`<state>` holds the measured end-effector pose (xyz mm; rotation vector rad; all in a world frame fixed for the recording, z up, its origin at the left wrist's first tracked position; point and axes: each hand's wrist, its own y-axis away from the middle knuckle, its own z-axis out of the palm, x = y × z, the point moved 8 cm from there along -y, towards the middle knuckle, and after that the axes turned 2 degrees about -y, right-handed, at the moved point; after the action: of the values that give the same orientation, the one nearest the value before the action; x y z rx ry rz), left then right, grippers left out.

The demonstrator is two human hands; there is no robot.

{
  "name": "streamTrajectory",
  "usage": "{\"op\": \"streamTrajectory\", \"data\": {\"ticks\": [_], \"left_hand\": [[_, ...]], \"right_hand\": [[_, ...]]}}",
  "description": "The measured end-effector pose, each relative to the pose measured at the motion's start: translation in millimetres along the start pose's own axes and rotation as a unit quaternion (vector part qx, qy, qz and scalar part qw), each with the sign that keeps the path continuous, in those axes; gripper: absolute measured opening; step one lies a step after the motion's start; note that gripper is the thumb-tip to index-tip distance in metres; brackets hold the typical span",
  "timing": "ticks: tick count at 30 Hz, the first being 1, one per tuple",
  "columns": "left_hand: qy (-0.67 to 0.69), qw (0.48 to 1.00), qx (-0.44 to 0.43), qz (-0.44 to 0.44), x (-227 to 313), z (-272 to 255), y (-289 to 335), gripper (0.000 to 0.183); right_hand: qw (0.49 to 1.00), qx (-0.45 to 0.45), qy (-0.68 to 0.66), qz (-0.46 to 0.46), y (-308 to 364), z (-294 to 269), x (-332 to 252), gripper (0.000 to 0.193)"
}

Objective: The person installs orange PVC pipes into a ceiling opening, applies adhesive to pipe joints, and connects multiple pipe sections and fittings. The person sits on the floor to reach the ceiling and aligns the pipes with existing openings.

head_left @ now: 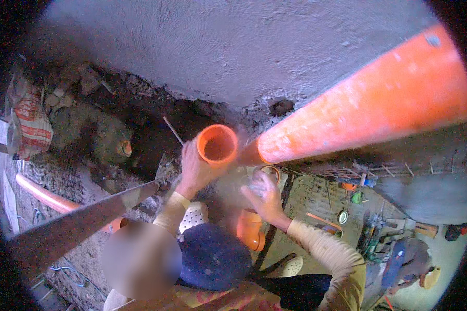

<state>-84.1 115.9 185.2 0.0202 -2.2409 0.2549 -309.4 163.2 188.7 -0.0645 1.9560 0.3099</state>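
My left hand (193, 165) is wrapped round an upright orange plastic pipe (217, 165), just below its wide, open socket end. Beside that pipe, my right hand (267, 197) is raised with bent fingers around something pale that I cannot make out. Haze blurs the space between the hands. Behind the right hand, a large orange pipe (368, 103) slants up to the right along the wall. Below and between the hands sits a short orange pipe fitting (250, 230), close to my dark-clothed knee (213, 256).
A rough grey wall (233, 46) rises ahead, above a dug-out hollow (155, 127). A long brown beam (83, 223) crosses the left side, near another orange pipe (46, 194) and a red-and-white sack (33, 122). Tools (381, 233) lie on the right near someone in grey and blue (407, 259).
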Motion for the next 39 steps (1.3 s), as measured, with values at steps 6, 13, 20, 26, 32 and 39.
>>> {"op": "streamTrajectory", "data": {"ticks": [6,13,20,26,32,39], "left_hand": [[-0.144,0.989,0.011,0.015,-53,17,-47,0.097],[-0.121,0.985,-0.017,0.12,-74,69,-58,0.092],[-0.089,0.991,-0.026,0.102,-115,126,-53,0.079],[-0.079,0.992,-0.025,0.097,-126,135,-47,0.077],[-0.057,0.991,-0.046,0.112,-115,147,-46,0.076],[-0.094,0.985,-0.031,0.139,-115,163,-42,0.073]], "right_hand": [[0.989,0.125,-0.06,0.046,-39,-4,88,0.049],[0.964,0.248,-0.094,0.018,-59,25,81,0.052],[0.96,0.264,-0.089,0.036,-77,18,76,0.046],[0.968,0.246,-0.019,0.043,-83,17,66,0.051],[0.966,0.257,0.031,0.004,-82,6,73,0.05],[0.973,0.231,0.025,-0.017,-86,13,77,0.045]]}}
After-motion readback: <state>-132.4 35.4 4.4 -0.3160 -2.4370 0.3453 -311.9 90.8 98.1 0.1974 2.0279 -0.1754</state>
